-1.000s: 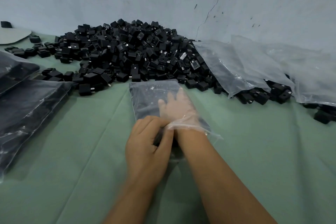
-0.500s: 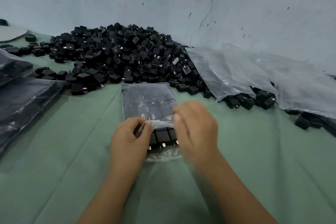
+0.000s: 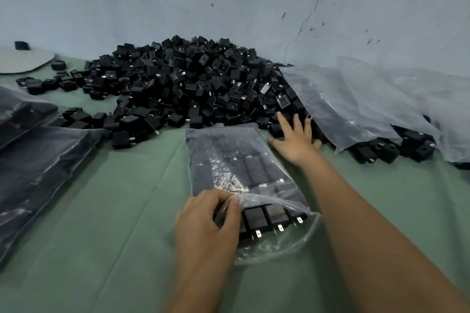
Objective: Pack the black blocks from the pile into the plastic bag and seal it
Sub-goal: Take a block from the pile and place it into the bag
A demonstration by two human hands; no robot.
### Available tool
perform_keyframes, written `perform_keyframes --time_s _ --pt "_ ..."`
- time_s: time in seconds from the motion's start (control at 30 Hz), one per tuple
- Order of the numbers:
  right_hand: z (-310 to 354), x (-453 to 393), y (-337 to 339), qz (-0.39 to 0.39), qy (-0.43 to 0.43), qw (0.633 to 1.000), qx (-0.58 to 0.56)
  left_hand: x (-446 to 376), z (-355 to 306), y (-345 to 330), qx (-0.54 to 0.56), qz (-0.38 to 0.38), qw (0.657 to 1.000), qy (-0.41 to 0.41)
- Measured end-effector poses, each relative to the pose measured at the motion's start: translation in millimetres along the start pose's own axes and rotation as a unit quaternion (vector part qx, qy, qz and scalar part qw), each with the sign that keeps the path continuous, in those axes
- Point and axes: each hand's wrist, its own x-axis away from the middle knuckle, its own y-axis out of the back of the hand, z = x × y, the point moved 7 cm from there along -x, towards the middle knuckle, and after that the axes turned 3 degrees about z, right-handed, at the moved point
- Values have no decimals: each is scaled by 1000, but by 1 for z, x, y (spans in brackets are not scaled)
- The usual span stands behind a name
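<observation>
Left hand (image 3: 203, 221) pinches plastic bag (image 3: 236, 160); right hand (image 3: 296, 140), fingers spread, touches pile (image 3: 193, 84) beside empty bags (image 3: 356, 104).

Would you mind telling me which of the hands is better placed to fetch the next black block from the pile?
The right hand, probably: it lies open with fingers spread at the pile's near edge, touching blocks. The left hand is busy, pinching the plastic bag's open mouth.

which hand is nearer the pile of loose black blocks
Right. The right hand reaches with spread fingers to the pile's near edge; the left hand stays back, gripping the plastic bag's open mouth.
</observation>
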Motion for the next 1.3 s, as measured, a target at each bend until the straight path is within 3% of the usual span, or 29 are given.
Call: perform_keyframes --time_s 0.13,0.2,0.37,0.6,0.77,0.83,0.93,1.07,1.23,1.3 --pt "11 9 2 -108 48 991 66 1 -2 1 0 -4 1000 -7" --pt "13 21 7 -157 80 984 40 1 -2 0 -1 -6 1000 -9" --pt "2 63 15 -185 78 976 -84 1 -1 1 19 1 1000 3" --pt "-21 141 30 -298 24 917 -264 4 -6 4 47 10 999 23" --pt "-27 194 31 -381 -14 836 -395 10 -8 8 104 19 994 33" --pt "-15 216 34 -405 30 834 -373 14 -8 10 117 17 993 30" --pt "22 250 35 -448 159 852 -219 16 -10 14 76 4 997 4" --pt "70 268 9 -368 281 873 -156 19 -16 23 51 -39 997 -30" --pt "73 249 -12 -228 231 932 -160 22 -22 29 65 -66 994 -65" --pt "74 248 -12 -227 221 943 -103 24 -28 30 59 -66 992 -90"
